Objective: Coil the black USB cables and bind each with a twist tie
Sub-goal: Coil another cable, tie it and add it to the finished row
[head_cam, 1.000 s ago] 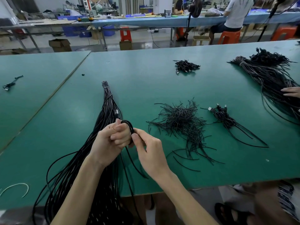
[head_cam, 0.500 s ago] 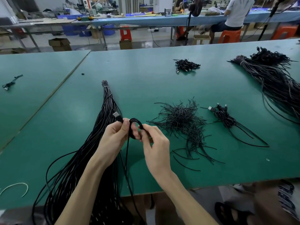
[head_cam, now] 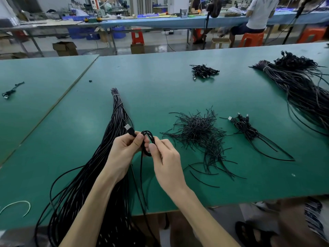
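My left hand [head_cam: 124, 150] grips a black USB cable just behind its silver plug [head_cam: 128, 128], which points up and left. A small coil [head_cam: 148, 138] of that cable stands between both hands. My right hand [head_cam: 164, 157] pinches the coil's right side with thumb and fingers. The cable's loose tail [head_cam: 141, 175] hangs down past the table's front edge. Under my left arm lies a long bundle of straight black cables [head_cam: 114, 132], tied at its far tip. A heap of black twist ties [head_cam: 199, 132] lies right of my hands.
A few coiled cables [head_cam: 245, 127] lie beyond the twist ties. A small pile of finished coils [head_cam: 203, 71] sits farther back. Another big cable bundle [head_cam: 299, 86] covers the right side of the green table [head_cam: 160, 90]. A white loop [head_cam: 17, 205] lies at the near left.
The plug has come out from under my left fingers and now sticks up. The coil has grown and my hands have risen slightly. Another person's hand at the right edge is gone.
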`<state>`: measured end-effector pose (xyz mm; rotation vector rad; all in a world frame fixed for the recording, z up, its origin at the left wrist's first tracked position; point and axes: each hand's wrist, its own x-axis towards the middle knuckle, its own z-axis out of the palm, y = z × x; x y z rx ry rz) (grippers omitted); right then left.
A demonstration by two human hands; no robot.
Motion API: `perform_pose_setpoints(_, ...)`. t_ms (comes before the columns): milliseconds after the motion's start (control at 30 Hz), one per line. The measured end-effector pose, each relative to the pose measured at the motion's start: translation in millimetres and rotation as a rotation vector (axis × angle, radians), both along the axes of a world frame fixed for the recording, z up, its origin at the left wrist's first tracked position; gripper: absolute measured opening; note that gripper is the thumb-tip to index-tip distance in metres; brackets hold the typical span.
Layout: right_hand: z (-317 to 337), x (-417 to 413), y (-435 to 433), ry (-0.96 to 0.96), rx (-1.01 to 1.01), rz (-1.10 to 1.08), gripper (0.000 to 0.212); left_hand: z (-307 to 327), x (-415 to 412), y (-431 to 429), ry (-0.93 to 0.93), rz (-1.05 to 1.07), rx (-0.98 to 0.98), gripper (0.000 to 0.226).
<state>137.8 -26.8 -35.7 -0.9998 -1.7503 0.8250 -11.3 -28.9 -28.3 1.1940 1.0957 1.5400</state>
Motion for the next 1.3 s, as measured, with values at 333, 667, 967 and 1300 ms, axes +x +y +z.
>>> perform_pose_setpoints(333, -2.2, -2.5, -1.1, -0.16, -0.136, 0.195, 0.061, -3.2, -0.4, 1.9, 0.067, 0.051, -0.032, 0.023)
perform_pose_setpoints(667, -3.7, 1.3, 5.6, 0.061, -0.201, 0.154, 0.058, 0.2, 1.3, 1.0, -0.025, -0.015, -0.036, 0.026)
perform_pose_setpoints(967, -7.5, 5.0, 11.6, 0.195, -0.255, 0.141, 0.053, -2.6, -0.6, 2.7, -0.01, -0.024, -0.022, 0.022)
perform_pose_setpoints(1300, -9.0, 7.1, 13.6, 0.154, -0.235, 0.068, 0.045, -11.2, -4.4, 4.5, 0.029, -0.108, -0.062, 0.023)
